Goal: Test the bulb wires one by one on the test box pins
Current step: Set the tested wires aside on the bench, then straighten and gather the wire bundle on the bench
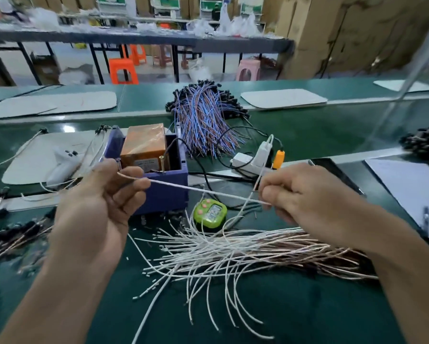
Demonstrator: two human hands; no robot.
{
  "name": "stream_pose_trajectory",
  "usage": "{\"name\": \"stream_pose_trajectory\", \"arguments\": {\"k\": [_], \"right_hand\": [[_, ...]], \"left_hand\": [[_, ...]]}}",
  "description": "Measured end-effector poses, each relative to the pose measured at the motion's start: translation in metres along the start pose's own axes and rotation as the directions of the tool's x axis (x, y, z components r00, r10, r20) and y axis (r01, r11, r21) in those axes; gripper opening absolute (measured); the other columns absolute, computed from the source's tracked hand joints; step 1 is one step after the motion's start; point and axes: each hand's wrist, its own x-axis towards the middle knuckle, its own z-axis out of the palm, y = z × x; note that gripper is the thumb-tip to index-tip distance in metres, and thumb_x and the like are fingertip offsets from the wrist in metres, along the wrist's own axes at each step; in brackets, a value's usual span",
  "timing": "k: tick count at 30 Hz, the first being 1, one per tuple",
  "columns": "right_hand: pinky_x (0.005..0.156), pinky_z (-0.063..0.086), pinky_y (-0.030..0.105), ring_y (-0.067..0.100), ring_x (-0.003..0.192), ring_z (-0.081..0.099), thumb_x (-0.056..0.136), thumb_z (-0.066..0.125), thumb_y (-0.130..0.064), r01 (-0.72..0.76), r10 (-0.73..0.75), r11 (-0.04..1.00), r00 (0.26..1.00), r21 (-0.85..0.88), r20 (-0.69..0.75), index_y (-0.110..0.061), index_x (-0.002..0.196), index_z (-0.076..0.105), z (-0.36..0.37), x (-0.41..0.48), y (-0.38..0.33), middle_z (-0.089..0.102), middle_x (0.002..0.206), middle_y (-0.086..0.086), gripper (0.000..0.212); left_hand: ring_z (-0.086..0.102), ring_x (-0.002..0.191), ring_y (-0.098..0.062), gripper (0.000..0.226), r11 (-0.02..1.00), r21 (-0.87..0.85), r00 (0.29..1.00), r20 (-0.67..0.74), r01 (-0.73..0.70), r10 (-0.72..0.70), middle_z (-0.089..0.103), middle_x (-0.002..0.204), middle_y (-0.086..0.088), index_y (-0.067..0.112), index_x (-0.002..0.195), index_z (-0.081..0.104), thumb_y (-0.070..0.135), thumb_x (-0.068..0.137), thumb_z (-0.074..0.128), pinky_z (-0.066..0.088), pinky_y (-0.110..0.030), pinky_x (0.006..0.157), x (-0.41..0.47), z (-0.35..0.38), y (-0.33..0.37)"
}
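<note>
A white bulb wire (198, 190) stretches level between both hands, just in front of the blue test box (168, 192). My left hand (101, 202) pinches the wire's left end between thumb and fingers. My right hand (305, 194) pinches its right part. The box holds an orange block (143, 145) and a brass pin (161, 163) standing at its front rim. A loose pile of white and pink bulb wires (233, 254) lies on the green table below my right hand. Black-capped wires (12, 237) lie at the left.
A green counter gadget (210, 212) sits right of the box. Behind it lie a white power strip (251, 161) with an orange plug, and a bundle of blue and brown wires (203, 120). A white controller (62, 163) rests on a grey mat at left.
</note>
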Motion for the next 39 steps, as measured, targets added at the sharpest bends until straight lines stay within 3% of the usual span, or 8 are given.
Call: {"name": "stream_pose_trajectory", "arguments": {"k": [6, 10, 14, 18, 21, 24, 29, 39], "right_hand": [[0.074, 0.019, 0.019, 0.006, 0.079, 0.043, 0.094, 0.064, -0.018, 0.04, -0.225, 0.905, 0.89, -0.422, -0.397, -0.03, 0.067, 0.067, -0.001, -0.023, 0.034, 0.047, 0.055, -0.009, 0.03], [0.085, 0.029, 0.032, 0.019, 0.067, 0.046, 0.096, 0.057, -0.02, 0.005, -0.196, 0.829, 0.939, -0.559, -0.282, -0.026, 0.065, 0.058, 0.037, -0.033, 0.073, 0.046, 0.057, -0.007, 0.032], [0.092, 0.035, 0.037, 0.018, 0.068, 0.044, 0.097, 0.054, -0.022, 0.044, -0.164, 0.888, 0.96, -0.458, -0.225, -0.025, 0.067, 0.052, 0.087, -0.044, 0.099, 0.047, 0.059, -0.006, 0.03], [0.092, 0.032, 0.025, 0.01, 0.084, 0.04, 0.093, 0.058, -0.037, 0.027, -0.064, 0.99, 0.96, -0.139, -0.273, -0.029, 0.084, 0.055, 0.108, -0.049, 0.109, 0.048, 0.076, -0.015, 0.012], [0.094, 0.036, 0.028, 0.01, 0.095, 0.043, 0.084, 0.066, -0.035, 0.093, -0.125, 0.984, 0.969, -0.15, -0.215, -0.03, 0.101, 0.056, 0.107, -0.05, 0.111, 0.051, 0.094, -0.017, 0.021], [0.115, 0.032, 0.029, 0.013, 0.13, 0.043, 0.076, 0.067, -0.03, 0.142, -0.167, 0.978, 0.972, -0.152, -0.167, -0.025, 0.124, 0.056, 0.106, -0.052, 0.119, 0.05, 0.132, -0.011, 0.05], [0.126, 0.011, 0.031, 0.007, 0.152, 0.023, 0.089, 0.052, -0.055, 0.081, -0.12, 0.954, 0.986, -0.29, -0.117, -0.032, 0.153, 0.036, 0.11, -0.052, 0.134, 0.036, 0.161, -0.011, 0.07], [0.115, 0.023, 0.029, 0.01, 0.131, 0.05, 0.094, 0.048, -0.063, 0.095, -0.141, 0.9, 0.987, -0.426, -0.078, -0.03, 0.142, 0.053, 0.098, -0.048, 0.151, 0.06, 0.14, -0.01, 0.059]], "left_hand": [[0.075, 0.062, -0.015, 0.015, 0.942, 0.301, 0.988, 0.003, 0.149, -0.157, 0.078, 0.079, -0.01, 0.008, 0.09, 0.066, 0.015, 0.101, 0.059, 0.056, -0.02, 0.049, -0.012, 0.015, -0.03], [0.068, 0.048, -0.018, 0.026, 0.696, 0.694, 0.98, -0.077, 0.185, -0.183, 0.076, 0.071, -0.016, 0.002, 0.082, 0.074, 0.023, 0.097, 0.069, 0.056, -0.029, 0.048, -0.015, 0.005, -0.045], [0.058, 0.038, -0.01, 0.043, 0.317, 0.947, 0.998, 0.038, -0.053, 0.054, 0.067, 0.05, -0.003, 0.018, 0.059, 0.072, 0.048, 0.09, 0.071, 0.048, -0.027, 0.05, -0.024, 0.008, -0.04], [0.066, 0.071, 0.005, 0.014, 0.258, 0.894, 0.92, 0.389, -0.367, -0.039, 0.072, 0.078, 0.027, 0.046, 0.086, 0.075, 0.057, 0.076, 0.077, 0.054, -0.025, 0.066, -0.044, 0.046, -0.049], [0.045, 0.118, 0.025, 0.053, 0.209, 0.801, 0.779, 0.596, -0.561, -0.195, 0.051, 0.123, 0.051, 0.056, 0.118, 0.065, 0.063, 0.067, 0.078, 0.038, -0.011, 0.102, -0.047, 0.07, -0.085], [0.03, 0.139, 0.01, 0.093, 0.116, 0.702, 0.65, 0.699, -0.702, -0.297, 0.034, 0.153, 0.033, 0.045, 0.153, 0.035, 0.061, 0.07, 0.072, 0.021, -0.013, 0.113, -0.048, 0.082, -0.128], [0.034, 0.144, -0.002, 0.082, -0.028, 0.634, 0.627, 0.756, -0.773, -0.189, 0.041, 0.16, 0.015, 0.035, 0.161, 0.022, 0.056, 0.09, 0.059, 0.016, -0.017, 0.117, -0.043, 0.071, -0.16], [0.034, 0.144, -0.003, 0.064, -0.074, 0.636, 0.639, 0.755, -0.768, -0.148, 0.042, 0.158, 0.017, 0.033, 0.159, 0.03, 0.056, 0.1, 0.044, 0.018, -0.022, 0.116, -0.042, 0.058, -0.162]]}}
